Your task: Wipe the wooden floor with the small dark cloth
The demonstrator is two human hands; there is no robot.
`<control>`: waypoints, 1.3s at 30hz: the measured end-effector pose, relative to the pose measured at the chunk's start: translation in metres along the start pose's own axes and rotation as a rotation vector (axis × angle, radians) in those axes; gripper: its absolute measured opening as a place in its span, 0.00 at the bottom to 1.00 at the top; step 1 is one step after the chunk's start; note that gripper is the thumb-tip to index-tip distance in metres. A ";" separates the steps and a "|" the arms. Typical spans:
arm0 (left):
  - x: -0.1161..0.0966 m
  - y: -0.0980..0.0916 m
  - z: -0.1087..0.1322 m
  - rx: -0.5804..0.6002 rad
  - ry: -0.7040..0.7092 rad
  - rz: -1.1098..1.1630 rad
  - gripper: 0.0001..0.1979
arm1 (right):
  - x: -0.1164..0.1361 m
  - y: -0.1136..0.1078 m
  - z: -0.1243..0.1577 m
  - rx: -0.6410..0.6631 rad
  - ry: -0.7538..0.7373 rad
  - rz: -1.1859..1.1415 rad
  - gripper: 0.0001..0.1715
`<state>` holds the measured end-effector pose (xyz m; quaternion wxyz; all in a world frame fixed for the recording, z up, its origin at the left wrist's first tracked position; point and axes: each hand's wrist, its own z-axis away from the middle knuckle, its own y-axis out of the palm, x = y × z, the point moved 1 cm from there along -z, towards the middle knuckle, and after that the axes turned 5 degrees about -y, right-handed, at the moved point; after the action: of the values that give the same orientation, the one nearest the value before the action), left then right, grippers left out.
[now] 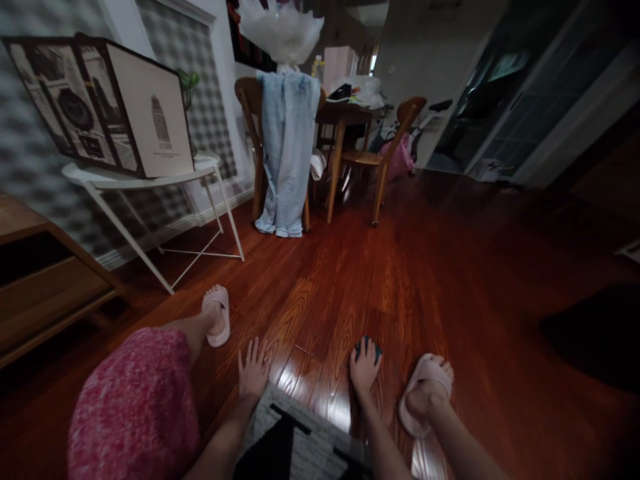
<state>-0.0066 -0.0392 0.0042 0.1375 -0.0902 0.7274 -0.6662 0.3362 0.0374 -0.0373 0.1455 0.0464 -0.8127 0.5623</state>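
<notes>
My left hand [253, 371] lies flat on the glossy wooden floor [380, 267] with its fingers spread and nothing in it. My right hand [365, 367] presses down on a small dark object [367, 345] on the floor, fingers curled over it; what the object is I cannot make out. Both hands sit between my legs, which end in pale pink slippers, one at left [218, 315] and one at right [423, 390]. A grey and black cloth [300, 440] lies just behind my hands. A pink garment [135, 407] covers my left thigh.
A white side table [135, 179] with framed pictures [100, 100] stands at the left wall. A wooden shelf [45, 280] is at far left. Behind, a wooden chair draped with jeans [287, 147], a round table [345, 113] and a second chair [385, 157]. A dark mat [595, 333] lies at right.
</notes>
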 end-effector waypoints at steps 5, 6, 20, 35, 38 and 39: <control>-0.016 -0.009 -0.002 0.046 -0.114 0.000 0.30 | -0.005 -0.010 0.014 0.054 -0.098 -0.039 0.35; -0.021 -0.010 -0.002 0.038 -0.155 0.007 0.29 | -0.005 -0.014 0.017 0.065 -0.127 -0.044 0.35; -0.091 -0.003 -0.002 -0.113 -0.454 0.072 0.31 | -0.029 -0.033 0.065 0.086 -0.162 -0.003 0.34; -0.071 0.015 -0.004 -0.082 -0.287 0.138 0.31 | 0.017 -0.020 0.031 -0.102 0.158 0.156 0.37; -0.064 0.016 -0.002 -0.063 -0.234 0.160 0.29 | 0.040 -0.018 0.023 -0.212 0.267 0.141 0.37; -0.058 0.014 -0.004 -0.055 -0.189 0.172 0.29 | 0.046 -0.016 0.021 -0.231 0.293 0.128 0.36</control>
<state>0.0478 -0.0158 -0.0045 0.2595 -0.0936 0.7344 -0.6202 0.2927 0.0162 -0.0162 0.2306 -0.1048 -0.8432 0.4742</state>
